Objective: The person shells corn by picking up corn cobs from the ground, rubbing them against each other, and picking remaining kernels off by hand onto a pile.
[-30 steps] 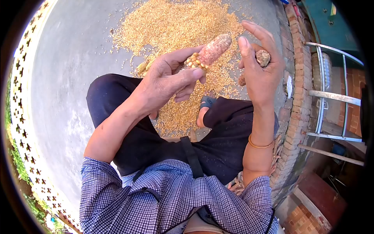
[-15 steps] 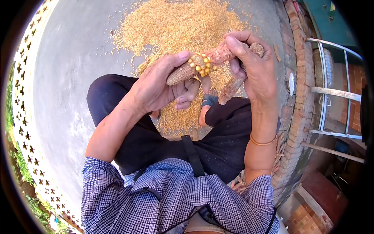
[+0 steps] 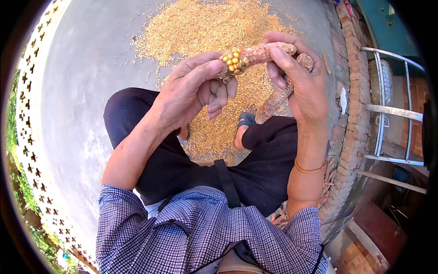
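Note:
A mostly bare, reddish corn cob (image 3: 261, 53) with a patch of yellow kernels near its left end is held between both hands. My left hand (image 3: 194, 89) pinches that left end between thumb and fingers. The thumb and fingers of my right hand (image 3: 301, 77) close on the other end. A second, bare cob (image 3: 273, 104) lies in my right palm, slanting down to the left below the first. Beneath the hands, loose kernels (image 3: 196, 29) are spread over the grey floor (image 3: 82, 68).
My crossed legs (image 3: 137, 109) and a sandalled foot (image 3: 245, 119) are beside the kernels. A low brick edge (image 3: 357, 105) runs along the right, with a metal railing (image 3: 394, 110) beyond it. On the left stands a pale pierced wall (image 3: 27, 123). Bare cobs lie by my right elbow.
The hands have come together on the kernelled cob, which has turned from steeply tilted to nearly level. The second cob in my right hand now hangs out lower left, more visible than before.

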Available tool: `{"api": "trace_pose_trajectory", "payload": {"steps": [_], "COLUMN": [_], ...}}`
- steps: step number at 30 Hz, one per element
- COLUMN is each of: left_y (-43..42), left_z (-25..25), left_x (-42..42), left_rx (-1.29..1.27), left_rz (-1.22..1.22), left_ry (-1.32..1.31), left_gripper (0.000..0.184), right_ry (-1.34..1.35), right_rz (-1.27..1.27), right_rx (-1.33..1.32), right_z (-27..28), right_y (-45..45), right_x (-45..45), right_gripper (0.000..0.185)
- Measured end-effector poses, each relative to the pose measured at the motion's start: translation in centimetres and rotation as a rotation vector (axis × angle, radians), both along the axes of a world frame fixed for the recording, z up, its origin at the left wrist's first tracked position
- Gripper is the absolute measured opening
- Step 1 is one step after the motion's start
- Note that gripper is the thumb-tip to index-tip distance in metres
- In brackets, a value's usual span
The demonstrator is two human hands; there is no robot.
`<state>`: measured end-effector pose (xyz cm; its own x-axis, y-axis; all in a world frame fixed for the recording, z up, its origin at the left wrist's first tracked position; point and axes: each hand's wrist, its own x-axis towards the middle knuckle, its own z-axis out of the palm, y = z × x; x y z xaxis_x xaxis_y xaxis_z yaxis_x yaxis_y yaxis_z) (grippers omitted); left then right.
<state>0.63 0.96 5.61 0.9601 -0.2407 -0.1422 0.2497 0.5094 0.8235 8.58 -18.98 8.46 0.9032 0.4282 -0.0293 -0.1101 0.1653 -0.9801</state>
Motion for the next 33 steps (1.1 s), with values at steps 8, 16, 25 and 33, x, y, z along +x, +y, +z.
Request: {"api": "trace_pose_trajectory", "payload": {"steps": [8,16,25,33], "left_y": [-0.3,0.3,0.3,0.2], "left_z": [0.6,0.2,-0.2,-0.1], "left_x": [-0.3,-0.6,-0.4,-0.3], "left_rx": [0.039,0.354,0.458,0.428], "left_rz": [0.052,0.064,0.046,-0.01], "left_ry": [0.044,0.004,-0.008,0.067], "left_gripper": [0.038,0.041,0.04,0.042], "right_ry": [-0.07,-0.25,-0.384,-0.404], "right_rz": [-0.058,-0.031,0.083,0.101], "right_rx": [-0.005,-0.084,-0.125,-0.146], "right_z": [0.0,-0.5,0.2,-0.2], "right_y": [0.5,0.7,0.6,0.8], "right_x": [-0.2,-0.2,-0.4,-0.7], "right_gripper": [0.025,0.02,0.014,0.015]}}
